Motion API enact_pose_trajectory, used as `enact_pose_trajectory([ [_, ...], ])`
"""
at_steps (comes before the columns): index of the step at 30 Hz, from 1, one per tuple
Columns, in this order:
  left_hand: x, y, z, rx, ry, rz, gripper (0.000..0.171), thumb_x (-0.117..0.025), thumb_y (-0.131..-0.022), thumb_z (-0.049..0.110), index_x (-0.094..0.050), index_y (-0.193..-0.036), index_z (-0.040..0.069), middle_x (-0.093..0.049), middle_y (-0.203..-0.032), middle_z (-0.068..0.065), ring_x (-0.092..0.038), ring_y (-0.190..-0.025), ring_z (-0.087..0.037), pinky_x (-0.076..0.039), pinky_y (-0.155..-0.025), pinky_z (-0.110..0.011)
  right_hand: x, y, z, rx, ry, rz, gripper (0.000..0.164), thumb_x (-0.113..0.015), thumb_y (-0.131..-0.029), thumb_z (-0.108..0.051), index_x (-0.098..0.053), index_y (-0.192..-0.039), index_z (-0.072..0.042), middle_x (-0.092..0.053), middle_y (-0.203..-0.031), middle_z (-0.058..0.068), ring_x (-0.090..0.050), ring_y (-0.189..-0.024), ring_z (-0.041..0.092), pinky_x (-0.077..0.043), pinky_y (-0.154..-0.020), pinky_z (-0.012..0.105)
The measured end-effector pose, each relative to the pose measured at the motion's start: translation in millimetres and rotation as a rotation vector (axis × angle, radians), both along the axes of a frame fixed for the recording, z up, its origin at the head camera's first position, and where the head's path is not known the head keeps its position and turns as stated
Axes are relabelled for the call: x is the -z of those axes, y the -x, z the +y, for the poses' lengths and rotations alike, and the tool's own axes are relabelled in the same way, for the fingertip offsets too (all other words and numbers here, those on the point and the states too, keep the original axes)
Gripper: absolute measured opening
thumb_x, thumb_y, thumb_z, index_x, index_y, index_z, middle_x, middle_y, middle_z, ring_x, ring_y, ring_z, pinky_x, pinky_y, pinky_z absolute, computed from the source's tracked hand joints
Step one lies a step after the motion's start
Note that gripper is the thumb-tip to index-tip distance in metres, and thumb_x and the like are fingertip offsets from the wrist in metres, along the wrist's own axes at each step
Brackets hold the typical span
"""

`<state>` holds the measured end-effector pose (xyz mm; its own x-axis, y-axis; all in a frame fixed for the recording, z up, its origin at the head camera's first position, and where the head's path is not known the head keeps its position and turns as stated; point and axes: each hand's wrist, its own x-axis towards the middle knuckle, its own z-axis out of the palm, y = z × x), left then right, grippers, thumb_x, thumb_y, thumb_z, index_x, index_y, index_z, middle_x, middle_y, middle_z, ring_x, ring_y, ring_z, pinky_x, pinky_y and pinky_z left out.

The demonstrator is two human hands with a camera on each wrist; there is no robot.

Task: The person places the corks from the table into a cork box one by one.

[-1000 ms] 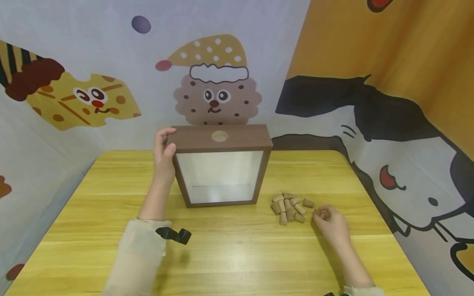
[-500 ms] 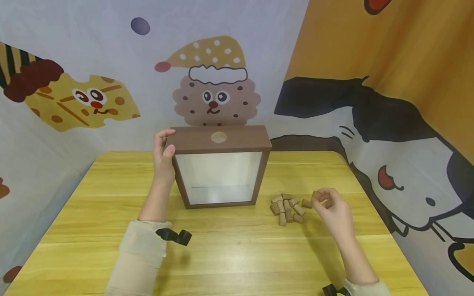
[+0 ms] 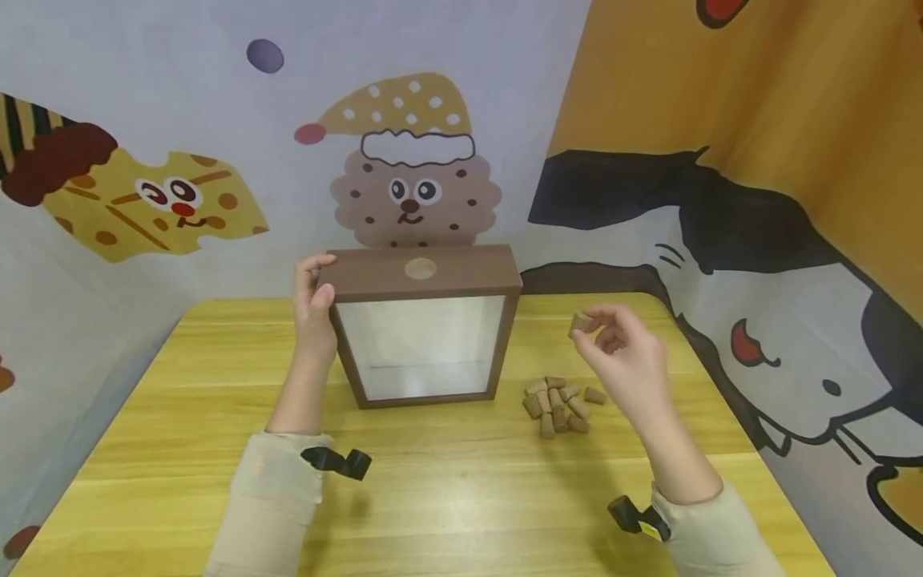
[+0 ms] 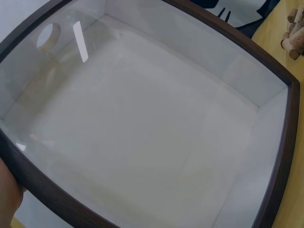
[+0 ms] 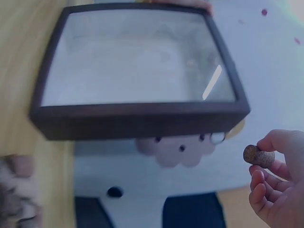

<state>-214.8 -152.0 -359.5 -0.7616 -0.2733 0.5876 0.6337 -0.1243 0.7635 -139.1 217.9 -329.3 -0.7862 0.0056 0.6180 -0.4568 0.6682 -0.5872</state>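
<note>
A brown shadow box (image 3: 469,272) with a clear front and a round hole (image 3: 420,268) in its top stands upright on the table. My left hand (image 3: 315,316) grips its upper left corner, thumb at the front edge. No corks show behind the pane (image 4: 142,118) in the left wrist view. Between thumb and fingertips, my right hand (image 3: 627,353) pinches a cork (image 3: 580,323) in the air, right of the box. The right wrist view shows this cork (image 5: 258,156) apart from the box. Below that hand, a pile of corks (image 3: 558,407) lies on the table.
The yellow wood-grain table (image 3: 447,497) extends in front of the box. Behind it hangs a cloth backdrop (image 3: 238,120) with cartoon prints. A lone cork (image 3: 594,395) lies at the pile's right edge. Black wrist cameras (image 3: 346,462) sit on both sleeves.
My right hand has lifted a cork from beside the pile, moving up and left toward the box. The left hand keeps its grip. The head view has shifted slightly.
</note>
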Motion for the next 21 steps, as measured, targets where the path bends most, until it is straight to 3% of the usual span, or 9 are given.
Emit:
enact_pose_trajectory([
  [8, 1.8, 2.4, -1.0, 0.007, -0.017, 0.007, 0.049, -0.066, -0.076, 0.053, -0.059, -0.112, 0.02, -0.044, -0.128, -0.005, -0.024, -0.131, -0.027, -0.007, -0.105, -0.047, -34.1, 15.1, -30.8, -0.163, -0.02, 0.165, 0.029, -0.076, -0.076, 0.001, -0.065, -0.102, -0.005, -0.066, -0.085, 0.0, -0.049, -0.06, 0.01, -0.04, -0.058, 0.018],
  [21, 1.0, 2.6, 0.2, 0.005, -0.021, 0.037, 0.053, -0.067, -0.074, 0.055, -0.06, -0.112, 0.019, -0.046, -0.125, -0.005, -0.025, -0.13, -0.027, -0.007, -0.105, -0.045, -71.5, 34.4, -73.5, -0.33, -0.018, 0.215, 0.025, -0.074, -0.08, -0.004, -0.064, -0.103, -0.004, -0.065, -0.087, 0.001, -0.048, -0.059, 0.009, -0.04, -0.054, 0.022],
])
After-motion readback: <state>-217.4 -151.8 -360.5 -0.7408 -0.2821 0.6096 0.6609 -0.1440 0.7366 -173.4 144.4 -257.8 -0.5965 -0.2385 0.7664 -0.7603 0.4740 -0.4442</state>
